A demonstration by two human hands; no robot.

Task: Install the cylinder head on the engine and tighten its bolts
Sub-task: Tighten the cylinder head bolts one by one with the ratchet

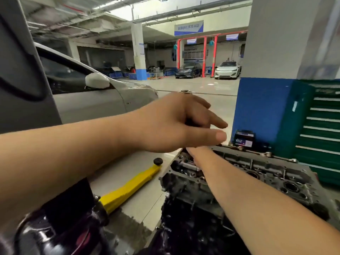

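Pale glossy tiled floor (193, 87), yellow floor jack (128, 186) lying on it left of the engine (193, 208), small battery (243, 138) standing by the blue pillar base (261, 111), green tool cabinet (320, 129) beside it

Cylinder head (257, 173) on engine block (193, 218), lower right. Left hand (176, 124) above its far left end; right hand mostly hidden under left hand. Floor jack (128, 186) on floor left of engine. Car (92, 100) behind jack, at left. Battery (243, 138) behind head, tool cabinet (320, 129) at right.
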